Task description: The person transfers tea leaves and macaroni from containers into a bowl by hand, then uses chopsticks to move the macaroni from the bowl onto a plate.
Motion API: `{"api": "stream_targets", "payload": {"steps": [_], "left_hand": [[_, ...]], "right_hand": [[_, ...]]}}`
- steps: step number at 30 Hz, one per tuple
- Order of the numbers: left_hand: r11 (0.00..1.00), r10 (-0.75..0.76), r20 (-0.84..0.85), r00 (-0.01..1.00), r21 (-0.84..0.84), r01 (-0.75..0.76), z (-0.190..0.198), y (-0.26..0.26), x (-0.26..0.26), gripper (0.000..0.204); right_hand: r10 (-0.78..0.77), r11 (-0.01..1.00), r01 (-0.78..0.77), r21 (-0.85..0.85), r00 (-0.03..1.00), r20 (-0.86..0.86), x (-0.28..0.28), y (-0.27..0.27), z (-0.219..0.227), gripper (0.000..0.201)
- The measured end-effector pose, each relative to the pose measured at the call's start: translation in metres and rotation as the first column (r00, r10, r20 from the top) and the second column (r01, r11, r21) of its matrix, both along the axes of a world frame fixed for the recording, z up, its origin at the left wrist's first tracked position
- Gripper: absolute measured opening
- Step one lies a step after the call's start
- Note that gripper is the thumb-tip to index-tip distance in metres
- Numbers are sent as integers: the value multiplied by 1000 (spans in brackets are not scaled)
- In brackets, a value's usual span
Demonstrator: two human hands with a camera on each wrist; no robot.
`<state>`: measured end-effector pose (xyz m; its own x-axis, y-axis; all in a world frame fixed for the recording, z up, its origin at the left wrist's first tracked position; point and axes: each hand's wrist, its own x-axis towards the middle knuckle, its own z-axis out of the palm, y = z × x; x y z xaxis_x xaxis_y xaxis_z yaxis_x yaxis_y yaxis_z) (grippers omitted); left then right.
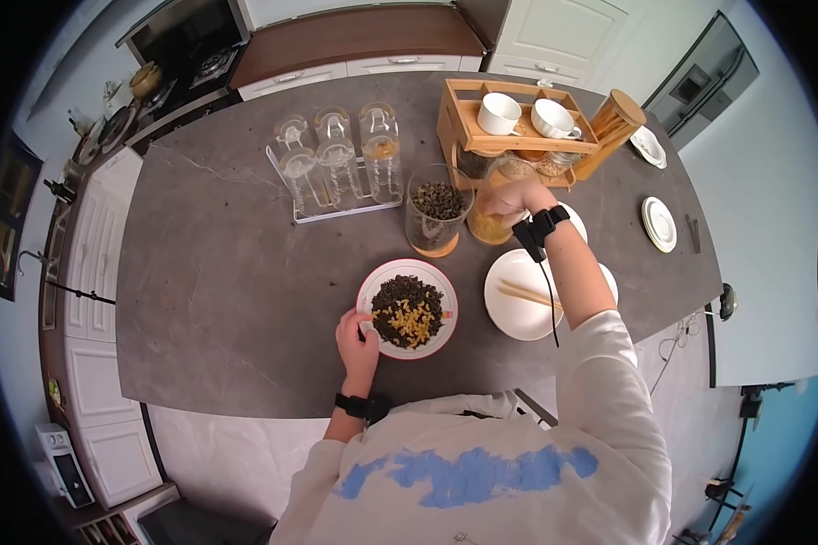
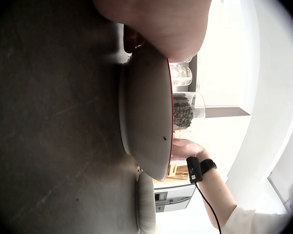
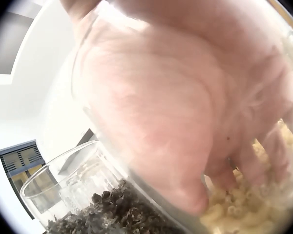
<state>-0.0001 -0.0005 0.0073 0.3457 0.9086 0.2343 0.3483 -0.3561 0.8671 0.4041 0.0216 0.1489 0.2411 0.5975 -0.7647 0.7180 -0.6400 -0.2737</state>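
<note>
Glass vessels (image 1: 341, 173), cylindrical and textured, stand in a pale rack (image 1: 350, 213) at the left of my head view, on a matte grey table (image 1: 209, 309). Nearer me, the left hand (image 1: 356, 345) holds the left edge of a smooth white bowl (image 2: 146, 112). Round, with no long axis, the red-rimmed bowl sits flat, mouth up, holding crinkled dark flakes with curved yellow macaroni (image 1: 409, 327) heaped on the near side. Just beyond it, a clear jar (image 1: 430, 234) of similar flakes stands upright, a round wooden piece (image 1: 449, 250) at its foot. Right beside that, a glass macaroni jar (image 1: 488, 234) opens upward, its long axis vertical. Well apart from the left, the right hand (image 1: 513, 195) reaches inside it, fingers down among the pasta; I cannot tell whether they grip any. Farther right, pale chopsticks (image 1: 524, 292) slant across a glossy white plate (image 1: 518, 322).
</note>
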Motion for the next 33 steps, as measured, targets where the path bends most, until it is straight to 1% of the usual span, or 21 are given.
{"api": "stream_targets", "payload": {"steps": [2,3,6,8,10,13,16,19,22,24,26,28,31,33], "left_hand": [[1000,-17,17,1000,-5,17,-2,1,-1,25],[1000,-14,13,1000,-2,14,-2,1,0,25],[1000,-8,-1,1000,2,8,-1,0,0,25],[1000,-4,-9,1000,-1,4,1,0,0,25],[1000,-11,8,1000,-10,11,-1,0,0,25],[1000,-10,10,1000,-14,10,-3,1,-1,26],[1000,-14,16,1000,-17,15,-4,1,-1,26],[1000,-13,18,1000,-9,13,-3,1,0,26],[1000,-9,15,1000,-4,9,-4,1,0,26],[1000,-5,13,1000,12,5,-4,1,0,25],[999,1,11,1000,42,-1,-1,1,1,24],[999,-3,18,1000,38,2,0,2,1,24],[999,2,20,1000,41,-2,0,1,1,24],[999,6,20,1000,47,-7,-1,2,1,24]], "right_hand": [[-50,998,47,-52,997,-50,17,5,-24,45],[-74,997,73,-25,996,-51,33,7,-52,45],[-65,997,64,-37,998,-24,43,10,-62,47],[7,1000,-8,2,1000,11,33,9,-44,45],[113,986,-120,115,992,61,10,2,-7,41],[82,985,-79,156,997,-9,4,1,12,34],[39,959,-32,283,999,-19,-6,-9,42,28],[18,912,-3,411,999,-33,0,-15,47,27],[-28,916,55,397,997,-73,1,-23,63,29],[-37,919,65,389,996,-78,0,-26,72,29],[-38,921,59,384,997,-62,-2,-28,73,29],[-31,923,37,382,999,-23,-3,-30,74,29],[-78,924,89,372,996,-44,-3,-30,71,30],[-81,922,96,375,995,-56,-5,-30,73,29]]}}
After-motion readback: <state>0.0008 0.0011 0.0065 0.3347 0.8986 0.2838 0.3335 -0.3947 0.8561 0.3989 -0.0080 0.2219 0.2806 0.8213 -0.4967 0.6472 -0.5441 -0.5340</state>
